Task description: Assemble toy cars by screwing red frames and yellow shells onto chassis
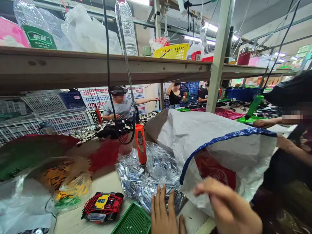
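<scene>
Right hand motion-blurred and cut off by the bottom edge, left hand and green basket cropped there too, silver parts too jumbled to identify, co-worker cut off at right.

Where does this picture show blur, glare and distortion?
Head view: the right hand is blurred, the left hand sharper; head view: glare flecks the clear plastic over the metal parts; head view: the green-labelled bottle leans, seemingly stretched near the corner.

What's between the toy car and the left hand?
The green tray, seen in the head view, lies between the toy car and the left hand.
</scene>
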`<state>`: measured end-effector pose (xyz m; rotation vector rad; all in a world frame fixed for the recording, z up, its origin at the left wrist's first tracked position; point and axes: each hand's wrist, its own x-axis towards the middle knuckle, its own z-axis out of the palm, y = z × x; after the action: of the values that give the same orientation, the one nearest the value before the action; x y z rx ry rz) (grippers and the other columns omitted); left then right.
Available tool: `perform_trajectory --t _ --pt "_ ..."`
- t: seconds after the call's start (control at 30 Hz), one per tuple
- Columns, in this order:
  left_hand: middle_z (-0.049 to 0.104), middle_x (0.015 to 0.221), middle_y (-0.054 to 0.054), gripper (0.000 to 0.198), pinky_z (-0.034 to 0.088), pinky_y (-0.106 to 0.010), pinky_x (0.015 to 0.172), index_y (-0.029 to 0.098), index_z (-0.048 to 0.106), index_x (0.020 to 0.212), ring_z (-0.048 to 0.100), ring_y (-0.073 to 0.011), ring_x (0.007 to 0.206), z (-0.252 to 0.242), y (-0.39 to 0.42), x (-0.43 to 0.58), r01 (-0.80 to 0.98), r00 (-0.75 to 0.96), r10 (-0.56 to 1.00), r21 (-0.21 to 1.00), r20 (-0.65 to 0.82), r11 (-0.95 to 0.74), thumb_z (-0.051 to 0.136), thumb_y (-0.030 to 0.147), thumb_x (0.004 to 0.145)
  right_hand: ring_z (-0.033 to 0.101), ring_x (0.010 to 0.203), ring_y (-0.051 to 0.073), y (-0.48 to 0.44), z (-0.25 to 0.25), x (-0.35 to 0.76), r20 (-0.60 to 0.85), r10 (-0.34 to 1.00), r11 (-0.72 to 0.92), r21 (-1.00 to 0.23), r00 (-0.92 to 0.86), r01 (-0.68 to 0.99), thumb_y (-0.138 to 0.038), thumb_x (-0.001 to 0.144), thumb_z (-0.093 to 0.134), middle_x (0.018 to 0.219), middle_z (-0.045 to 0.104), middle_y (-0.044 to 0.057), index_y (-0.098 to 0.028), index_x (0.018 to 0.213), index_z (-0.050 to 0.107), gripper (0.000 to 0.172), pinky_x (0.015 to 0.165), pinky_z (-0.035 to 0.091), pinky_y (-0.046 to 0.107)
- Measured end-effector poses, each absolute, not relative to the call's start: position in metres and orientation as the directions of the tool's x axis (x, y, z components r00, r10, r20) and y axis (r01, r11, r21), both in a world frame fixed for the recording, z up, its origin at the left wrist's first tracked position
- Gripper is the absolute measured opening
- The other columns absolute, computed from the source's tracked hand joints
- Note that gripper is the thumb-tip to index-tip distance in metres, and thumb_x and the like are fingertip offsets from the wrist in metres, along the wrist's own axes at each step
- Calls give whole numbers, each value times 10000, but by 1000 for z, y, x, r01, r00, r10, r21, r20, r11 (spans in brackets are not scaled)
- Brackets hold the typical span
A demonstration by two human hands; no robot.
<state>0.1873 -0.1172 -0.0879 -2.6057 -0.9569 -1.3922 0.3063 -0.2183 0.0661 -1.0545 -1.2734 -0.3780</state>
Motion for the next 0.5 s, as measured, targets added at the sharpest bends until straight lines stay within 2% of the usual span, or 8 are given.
perform_trajectory --t 0.07,0.13,0.17,0.2,0.27,0.3,0.4,0.5 --pt "642 1411 -192 510 554 -618 1013 177 650 1301 592 -411 1318 -78 -123 189 562 382 464 197 799 -803 577 153 797 747 669 210 -210 55 357 825 335 144 -523 456 840 -235 977 512 784 787 37 -238 976 764 252 583 579 273" --pt "658 1378 -192 490 551 -579 1014 171 637 1285 608 -377 1299 -69 -129 190 556 360 443 192 821 -809 545 147 804 776 842 262 -196 41 413 744 499 -121 -448 444 886 -247 967 438 960 813 96 -212 1021 761 330 679 609 324" --pt "660 1368 -193 480 548 -561 1018 170 626 1283 612 -360 1295 -64 -131 189 546 348 433 197 831 -815 527 140 814 775 854 273 -189 34 438 689 605 -213 -343 399 915 -230 949 421 981 814 111 -211 1019 762 349 695 610 345" --pt "660 1361 -192 468 542 -545 1024 173 616 1280 616 -344 1289 -58 -131 187 535 336 426 202 840 -820 510 133 826 773 884 278 -182 26 461 628 710 -238 -214 320 947 -204 920 426 994 813 117 -214 1028 761 353 742 613 365" --pt "666 1339 -182 431 535 -514 1024 191 603 1269 632 -320 1258 -46 -128 175 525 307 424 220 852 -822 492 131 856 764 966 311 -171 11 493 595 759 -214 -155 264 965 -131 807 476 1001 814 131 -213 916 771 325 862 604 425" --pt "673 1321 -169 406 536 -495 1015 208 599 1260 645 -306 1231 -39 -123 164 528 289 431 233 855 -817 492 139 875 763 970 316 -168 4 503 586 774 -198 -132 238 971 -106 765 478 989 816 133 -219 871 772 333 875 603 435" --pt "686 1276 -132 323 546 -437 969 247 578 1259 669 -272 1159 -15 -96 113 570 201 491 306 848 -762 487 222 950 767 914 312 -166 -18 516 580 791 -170 -98 195 981 -79 737 472 946 813 146 -217 851 782 358 828 602 426" --pt "687 1262 -160 434 536 -498 969 200 543 1317 651 -331 1175 10 -58 51 715 89 647 403 757 -570 459 457 978 743 878 349 -168 -34 519 595 785 -241 37 172 970 -89 788 476 1028 788 201 -196 906 788 350 740 552 466"
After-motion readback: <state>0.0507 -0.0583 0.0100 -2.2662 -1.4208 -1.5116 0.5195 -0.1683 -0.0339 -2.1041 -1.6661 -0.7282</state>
